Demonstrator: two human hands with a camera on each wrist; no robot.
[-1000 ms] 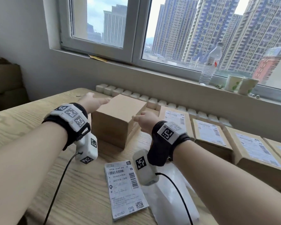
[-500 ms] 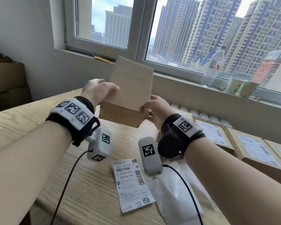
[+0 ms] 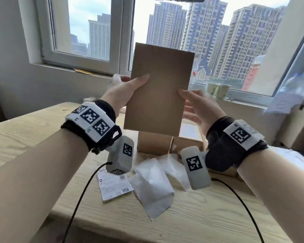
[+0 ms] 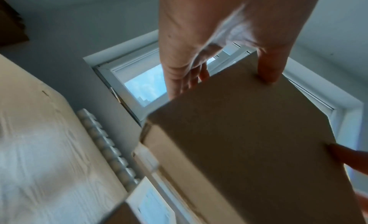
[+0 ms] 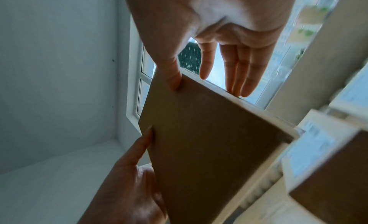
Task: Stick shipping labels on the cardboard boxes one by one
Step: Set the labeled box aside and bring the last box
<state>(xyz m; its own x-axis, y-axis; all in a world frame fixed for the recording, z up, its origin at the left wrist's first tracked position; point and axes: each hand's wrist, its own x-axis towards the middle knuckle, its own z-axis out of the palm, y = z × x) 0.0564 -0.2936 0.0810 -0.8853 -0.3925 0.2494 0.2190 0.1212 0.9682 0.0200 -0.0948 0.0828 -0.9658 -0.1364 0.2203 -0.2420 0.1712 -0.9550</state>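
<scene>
Blank box up in the air, label not on yet

Both hands pinch the cardboard box (image 3: 159, 88) by its side edges, left hand (image 3: 120, 92) and right hand (image 3: 201, 106) with thumbs on the near face, above the tabletop (image 3: 191, 216). I'd set it down flat, blank face up, near the shipping label (image 3: 113, 184) before peeling, so it sticks without wrinkles.

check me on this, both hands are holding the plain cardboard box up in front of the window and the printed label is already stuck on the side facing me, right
Not quite. The left hand and the right hand do hold the cardboard box up in front of the window, but the side facing you is bare. The head view shows the printed label lying on the table below, not stuck on.
</scene>
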